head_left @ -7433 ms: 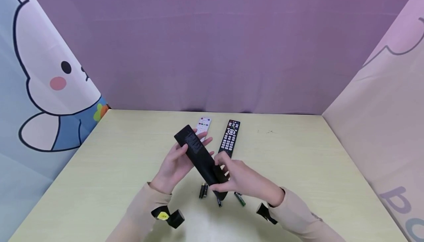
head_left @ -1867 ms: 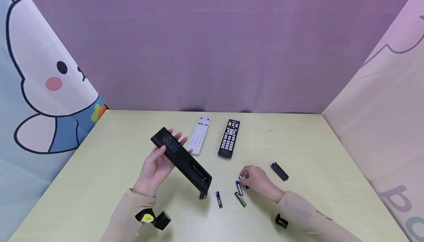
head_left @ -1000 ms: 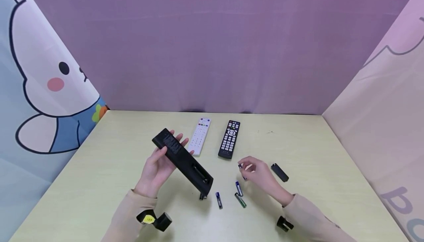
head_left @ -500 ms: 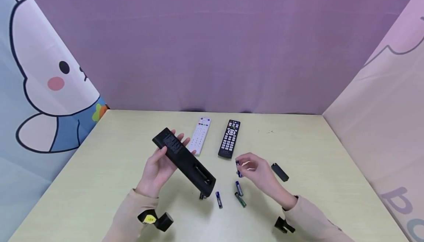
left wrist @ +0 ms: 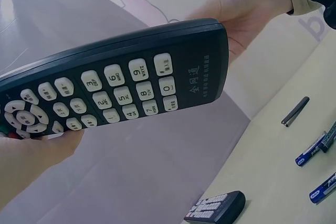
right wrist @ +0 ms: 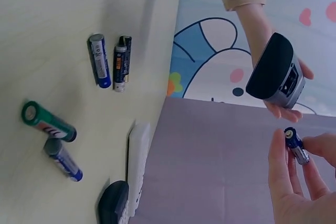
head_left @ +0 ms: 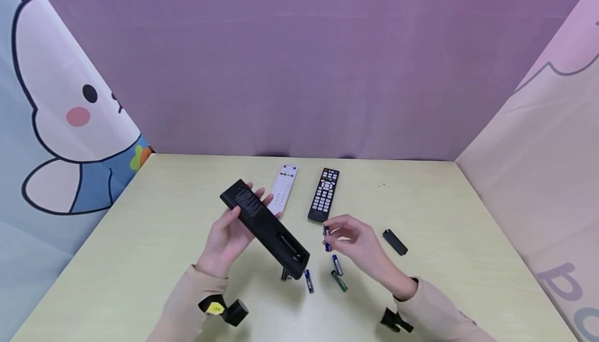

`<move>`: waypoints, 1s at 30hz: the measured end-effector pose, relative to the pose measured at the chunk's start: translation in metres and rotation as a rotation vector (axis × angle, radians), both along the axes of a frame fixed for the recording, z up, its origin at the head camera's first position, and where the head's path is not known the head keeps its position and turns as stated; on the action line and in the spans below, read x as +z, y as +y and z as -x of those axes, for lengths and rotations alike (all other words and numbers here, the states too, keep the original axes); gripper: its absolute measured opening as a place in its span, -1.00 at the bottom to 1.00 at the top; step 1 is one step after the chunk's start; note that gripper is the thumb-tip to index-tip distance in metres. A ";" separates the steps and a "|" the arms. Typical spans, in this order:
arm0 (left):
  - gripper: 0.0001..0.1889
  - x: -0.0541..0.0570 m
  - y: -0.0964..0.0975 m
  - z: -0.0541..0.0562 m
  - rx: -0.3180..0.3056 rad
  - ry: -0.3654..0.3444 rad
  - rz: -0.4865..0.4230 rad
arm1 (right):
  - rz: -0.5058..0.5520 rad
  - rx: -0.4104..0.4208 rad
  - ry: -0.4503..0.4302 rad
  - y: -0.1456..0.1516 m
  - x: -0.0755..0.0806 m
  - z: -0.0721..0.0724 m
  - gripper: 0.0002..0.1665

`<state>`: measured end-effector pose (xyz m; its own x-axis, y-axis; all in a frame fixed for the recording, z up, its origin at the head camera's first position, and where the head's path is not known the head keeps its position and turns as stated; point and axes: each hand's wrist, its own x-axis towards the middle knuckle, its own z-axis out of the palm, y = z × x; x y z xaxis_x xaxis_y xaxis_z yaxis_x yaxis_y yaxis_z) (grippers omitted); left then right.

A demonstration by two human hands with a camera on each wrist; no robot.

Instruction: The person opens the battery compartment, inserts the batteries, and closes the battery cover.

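Note:
My left hand [head_left: 226, 238] grips a black remote control [head_left: 262, 225] above the table, its back with the printed label facing up. Near the remote's lower end, the battery compartment [head_left: 291, 247] is uncovered. The left wrist view shows the white buttons on the remote's underside. A blue-and-silver battery [right wrist: 296, 146] is pinched between thumb and fingers of my right hand [head_left: 357, 240], just right of the remote's lower end. On the table below lie two blue batteries [head_left: 309, 281] and a green battery [head_left: 339, 281]. Dark batteries [right wrist: 122, 64] lie partly hidden under the remote in the head view.
A white remote [head_left: 284, 186] and a second black remote [head_left: 324, 195] lie farther back on the table [head_left: 421, 201]. The black battery cover [head_left: 395, 242] rests to the right, beyond my right hand. Fabric walls enclose the back and sides.
The battery cover has come off the remote and lies on the right. My right hand has picked up a blue battery and moved it left towards the remote, which has shifted slightly right lately.

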<state>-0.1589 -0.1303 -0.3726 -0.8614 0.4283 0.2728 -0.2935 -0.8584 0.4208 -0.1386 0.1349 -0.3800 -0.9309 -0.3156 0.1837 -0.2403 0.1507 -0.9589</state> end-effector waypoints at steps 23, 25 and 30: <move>-0.58 0.002 0.009 0.001 0.030 0.010 0.031 | -0.149 0.017 -0.021 -0.020 0.014 -0.012 -0.74; -0.58 0.002 0.010 0.001 0.040 0.015 0.038 | -0.175 0.010 0.033 -0.022 0.014 -0.014 -0.77; -0.59 0.002 0.013 0.001 0.061 0.029 0.054 | -0.215 -0.007 0.202 -0.024 0.013 -0.016 -0.82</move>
<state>-0.1600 -0.1177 -0.3707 -0.8787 0.3896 0.2760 -0.2281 -0.8503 0.4742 -0.1229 0.1107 -0.3675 -0.8847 -0.3609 0.2950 -0.4211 0.3473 -0.8379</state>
